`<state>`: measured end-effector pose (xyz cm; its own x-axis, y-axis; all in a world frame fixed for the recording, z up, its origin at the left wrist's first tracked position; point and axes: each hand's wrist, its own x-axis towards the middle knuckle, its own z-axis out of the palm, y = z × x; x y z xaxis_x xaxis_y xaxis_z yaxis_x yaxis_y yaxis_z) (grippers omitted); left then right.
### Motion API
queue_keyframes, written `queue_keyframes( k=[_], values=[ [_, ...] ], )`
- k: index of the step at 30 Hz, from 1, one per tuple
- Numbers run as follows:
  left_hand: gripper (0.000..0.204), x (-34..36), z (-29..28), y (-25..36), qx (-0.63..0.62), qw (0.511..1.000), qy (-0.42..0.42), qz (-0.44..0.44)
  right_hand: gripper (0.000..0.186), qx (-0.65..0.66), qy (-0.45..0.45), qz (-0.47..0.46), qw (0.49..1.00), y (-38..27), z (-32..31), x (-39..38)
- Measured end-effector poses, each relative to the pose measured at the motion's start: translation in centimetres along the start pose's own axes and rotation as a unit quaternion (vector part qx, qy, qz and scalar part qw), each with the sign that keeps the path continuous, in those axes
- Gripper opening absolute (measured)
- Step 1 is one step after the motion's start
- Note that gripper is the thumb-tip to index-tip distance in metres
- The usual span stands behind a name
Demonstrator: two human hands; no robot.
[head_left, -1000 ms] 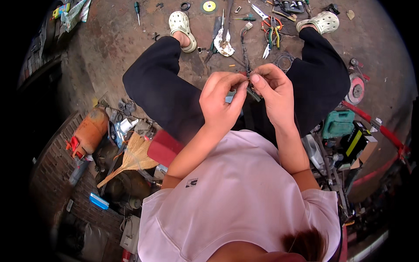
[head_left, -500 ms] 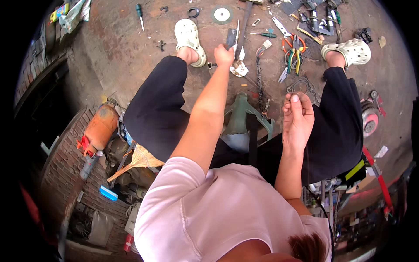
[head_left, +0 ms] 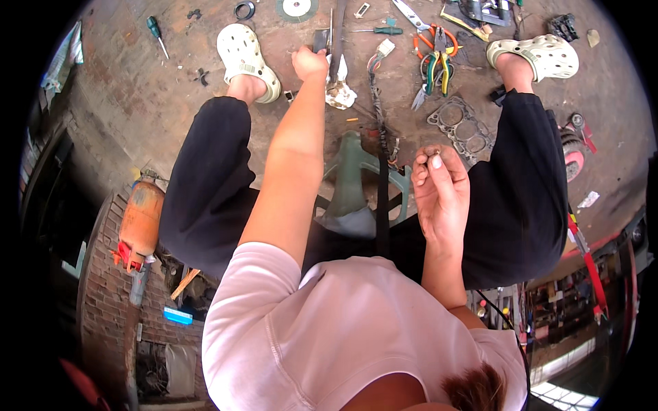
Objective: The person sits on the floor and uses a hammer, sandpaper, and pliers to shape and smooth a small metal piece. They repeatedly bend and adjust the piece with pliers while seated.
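Observation:
My left hand [head_left: 310, 63] reaches forward to the floor, its fingers curled against a dark flat piece [head_left: 320, 39]. Whether they grip that piece is hard to see. Right beside it lie a thin metal rod [head_left: 331, 44] and a long dark bar [head_left: 339, 34], with a crumpled, stained white rag [head_left: 340, 94] at the near end. My right hand [head_left: 442, 188] is raised, palm up, near my right knee. Its thumb and fingertips pinch something small and dark that I cannot identify. Below and beyond it on the floor is a metal gasket [head_left: 466, 129] with round holes.
Scissors [head_left: 409, 14], green-and-yellow-handled pliers [head_left: 430, 74], a wire harness [head_left: 376, 103] and a screwdriver [head_left: 387, 31] lie ahead. Another screwdriver [head_left: 156, 33] and a black ring [head_left: 244, 9] are farther left. A green stool [head_left: 346, 171] stands between my legs; an orange gas cylinder [head_left: 142, 218] is left.
The view has shifted, so the floor items appear farther left and higher. My left hand stays by the dark piece. My right hand keeps its pinch, and more of the gasket shows.

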<state>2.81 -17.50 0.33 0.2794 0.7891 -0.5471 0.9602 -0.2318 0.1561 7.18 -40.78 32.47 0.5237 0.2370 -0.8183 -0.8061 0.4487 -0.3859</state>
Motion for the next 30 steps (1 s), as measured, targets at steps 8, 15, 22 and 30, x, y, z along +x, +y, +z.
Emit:
queue_keyframes(
  k=[8, 15, 22, 30],
  values=[
    [0.023, -7.4, -7.0, 3.9, -0.346, 0.921, 0.170, 0.062, 0.017, -0.110, -0.010, -0.047, 0.993, 0.2, 0.6, -0.6],
    [0.027, -24.1, -21.0, 5.0, -0.532, 0.824, -0.141, 0.138, 0.017, -0.248, -0.092, -0.168, 0.950, -1.3, 2.5, -5.3],
    [0.035, -39.5, -33.6, 0.9, -0.572, 0.734, -0.214, 0.296, 0.012, -0.275, -0.269, -0.333, 0.861, -3.0, 3.3, -17.5],
    [0.031, -49.1, -37.6, -3.0, -0.511, 0.716, -0.041, 0.475, 0.018, -0.314, -0.252, -0.598, 0.693, -2.0, 1.9, -28.3]
  ],
)
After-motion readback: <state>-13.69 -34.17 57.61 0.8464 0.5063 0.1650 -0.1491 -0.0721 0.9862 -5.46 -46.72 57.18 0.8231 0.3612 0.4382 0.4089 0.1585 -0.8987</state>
